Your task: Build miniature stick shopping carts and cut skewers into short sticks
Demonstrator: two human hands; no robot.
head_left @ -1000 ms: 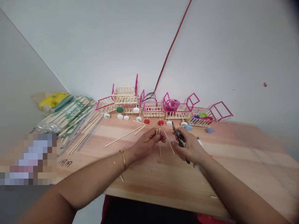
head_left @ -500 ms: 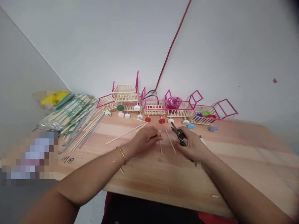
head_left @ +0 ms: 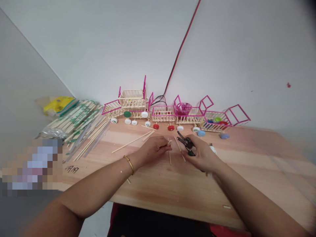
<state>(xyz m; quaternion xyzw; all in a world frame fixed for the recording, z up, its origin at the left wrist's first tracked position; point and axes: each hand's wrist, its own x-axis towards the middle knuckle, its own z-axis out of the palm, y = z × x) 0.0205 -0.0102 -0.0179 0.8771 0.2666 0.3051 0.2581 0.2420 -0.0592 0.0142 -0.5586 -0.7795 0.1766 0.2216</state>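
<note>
My left hand (head_left: 153,148) pinches a short wooden stick (head_left: 169,142) whose end pokes out past the fingertips. My right hand (head_left: 203,153) is wrapped round dark pliers (head_left: 186,142), their jaws parted and pointing up and left toward the stick. Between the hands, one thin stick (head_left: 170,157) lies on the wood below my left fingertips. Another loose stick (head_left: 179,148) slants beside the pliers, close to my right fingers. Beyond my left hand rests a longer stick (head_left: 130,142) with a few shorter pieces near it.
Along the wall stand several small stick-built carts (head_left: 163,113) with bottle-cap wheels and magenta frames. Packed chopsticks (head_left: 76,115) and loose sticks (head_left: 90,141) lie at the left. A white object (head_left: 212,149) sits behind my right hand. The wooden table's (head_left: 172,204) front edge is near me.
The pliers have shifted slightly down and left, toward my left hand. The short stick in my left fingers has tilted, its end now pointing up and to the right.
</note>
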